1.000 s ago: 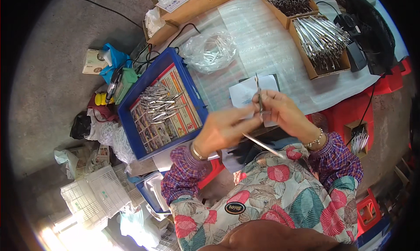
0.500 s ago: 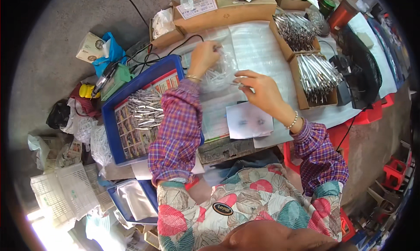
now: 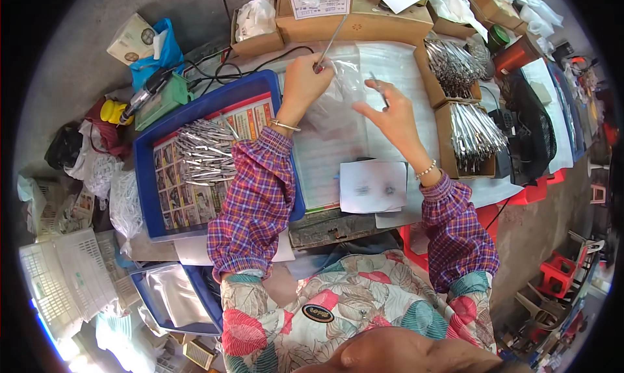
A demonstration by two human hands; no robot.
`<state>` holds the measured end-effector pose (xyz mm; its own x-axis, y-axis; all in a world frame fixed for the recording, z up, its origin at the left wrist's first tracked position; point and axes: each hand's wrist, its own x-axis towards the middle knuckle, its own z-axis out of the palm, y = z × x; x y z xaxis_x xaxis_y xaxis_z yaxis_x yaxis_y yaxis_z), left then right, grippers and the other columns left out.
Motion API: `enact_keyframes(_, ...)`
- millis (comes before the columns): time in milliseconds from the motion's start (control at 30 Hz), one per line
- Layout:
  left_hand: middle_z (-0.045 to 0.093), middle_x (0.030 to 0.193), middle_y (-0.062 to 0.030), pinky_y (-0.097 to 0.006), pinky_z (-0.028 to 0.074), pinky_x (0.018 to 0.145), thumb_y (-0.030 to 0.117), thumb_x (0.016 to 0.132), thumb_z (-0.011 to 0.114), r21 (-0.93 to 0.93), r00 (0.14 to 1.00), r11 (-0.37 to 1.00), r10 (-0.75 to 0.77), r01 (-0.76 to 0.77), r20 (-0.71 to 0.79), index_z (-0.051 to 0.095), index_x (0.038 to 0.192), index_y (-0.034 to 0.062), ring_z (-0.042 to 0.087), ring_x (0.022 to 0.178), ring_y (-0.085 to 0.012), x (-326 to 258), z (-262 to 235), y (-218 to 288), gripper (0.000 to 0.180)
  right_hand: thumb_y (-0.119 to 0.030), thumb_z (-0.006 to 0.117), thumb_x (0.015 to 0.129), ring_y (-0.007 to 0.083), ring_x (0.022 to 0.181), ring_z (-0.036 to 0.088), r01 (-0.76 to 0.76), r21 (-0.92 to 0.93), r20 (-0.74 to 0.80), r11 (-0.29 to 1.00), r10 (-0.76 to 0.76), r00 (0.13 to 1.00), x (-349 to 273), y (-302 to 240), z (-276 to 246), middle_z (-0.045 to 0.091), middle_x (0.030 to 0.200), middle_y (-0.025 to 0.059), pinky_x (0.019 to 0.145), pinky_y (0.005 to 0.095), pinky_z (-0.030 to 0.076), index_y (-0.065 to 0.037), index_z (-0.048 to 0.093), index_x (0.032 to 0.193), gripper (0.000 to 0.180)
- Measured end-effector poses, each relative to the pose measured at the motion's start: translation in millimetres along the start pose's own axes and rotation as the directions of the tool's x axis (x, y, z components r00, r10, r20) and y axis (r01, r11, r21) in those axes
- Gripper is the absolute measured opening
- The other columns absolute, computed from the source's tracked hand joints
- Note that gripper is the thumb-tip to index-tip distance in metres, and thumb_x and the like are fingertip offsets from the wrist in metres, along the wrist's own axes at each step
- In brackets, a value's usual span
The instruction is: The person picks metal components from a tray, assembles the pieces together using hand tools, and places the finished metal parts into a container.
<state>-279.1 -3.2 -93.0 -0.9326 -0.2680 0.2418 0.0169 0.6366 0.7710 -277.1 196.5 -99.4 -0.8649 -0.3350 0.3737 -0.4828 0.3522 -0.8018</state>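
My left hand (image 3: 307,79), at the table's middle, is closed round a long thin metal rod (image 3: 335,38) that points up and away. To its right, my right hand (image 3: 395,118) pinches a short slim metal piece (image 3: 379,91) between thumb and fingers. Between the hands lies a crumpled clear plastic bag (image 3: 344,80); any contact with my left fingers cannot be made out. Slim silvery metal pieces (image 3: 207,153) lie heaped in a blue tray (image 3: 144,186) beside my left forearm.
Two cardboard boxes on the right hold upright bundles of metal rods (image 3: 455,67) and slim metal parts (image 3: 474,134). White printed sheets (image 3: 372,190) lie near the front edge. A long carton (image 3: 383,27) stands behind. A green device (image 3: 164,100) with cables stands left.
The long rod now shows above my left hand. My right hand has turned its fingers upward, and its metal piece now stands more upright. The whole view has shifted slightly.
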Motion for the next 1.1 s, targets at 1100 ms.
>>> enact_keyframes(1100,0.066,0.079,-0.0146,-0.035,0.048,0.064,0.025,0.075,0.069,0.007,0.953,0.981,0.188,-0.195,0.236,0.068,0.092,0.0069,0.062,0.067,-0.0282,-13.4,-2.5,0.8,0.025,-0.021,0.064,0.086,0.002,0.051,0.032,-0.713,0.553,0.44,0.431,0.575,0.689,18.6,6.7,-2.8,0.054,0.073,-0.0036,0.044,0.0205,0.025,-0.008,0.063,0.09,0.014)
